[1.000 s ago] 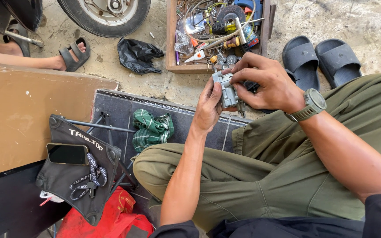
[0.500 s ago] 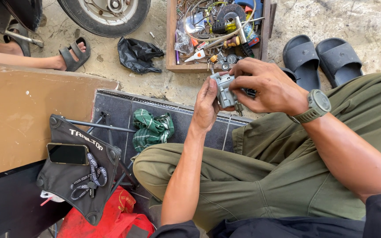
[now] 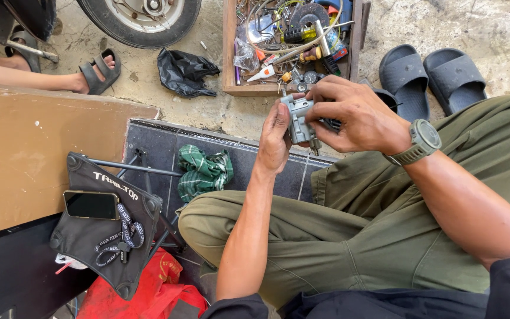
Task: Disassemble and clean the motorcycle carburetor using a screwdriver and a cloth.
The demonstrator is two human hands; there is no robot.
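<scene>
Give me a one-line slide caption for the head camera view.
Both hands, left hand and right hand, grip a small grey metal part above a wooden tray of tools.

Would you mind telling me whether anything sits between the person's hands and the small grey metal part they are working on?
Nothing visible does. The left hand and the right hand both already grip the grey metal part directly, one from each side, above the knees.

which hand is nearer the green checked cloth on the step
Left. The left hand sits just right of the green cloth; the right hand is farther right, past the metal part.
</scene>
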